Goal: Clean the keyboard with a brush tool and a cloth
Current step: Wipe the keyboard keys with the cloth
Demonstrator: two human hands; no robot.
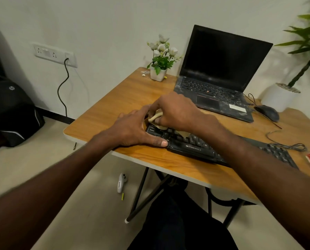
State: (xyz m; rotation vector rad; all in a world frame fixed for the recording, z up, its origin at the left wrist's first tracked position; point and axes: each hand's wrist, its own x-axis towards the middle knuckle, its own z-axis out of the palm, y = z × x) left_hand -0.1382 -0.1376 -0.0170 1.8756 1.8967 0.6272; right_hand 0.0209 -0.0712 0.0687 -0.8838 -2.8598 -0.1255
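The left hand lies flat and open on the keyboard's left end to steady it, while the right hand grips a bunched cloth, wiping keys there.

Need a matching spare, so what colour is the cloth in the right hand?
The cloth is beige or light tan, seen in the head view, bunched in the right hand.

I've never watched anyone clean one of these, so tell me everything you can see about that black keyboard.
The keyboard is black plastic, branded Zebronics, lying flat and slanted along the wooden table's near edge. The left hand rests on its left end, thumb against the front corner. The right hand presses a beige cloth onto the left keys. The right forearm hides its middle.
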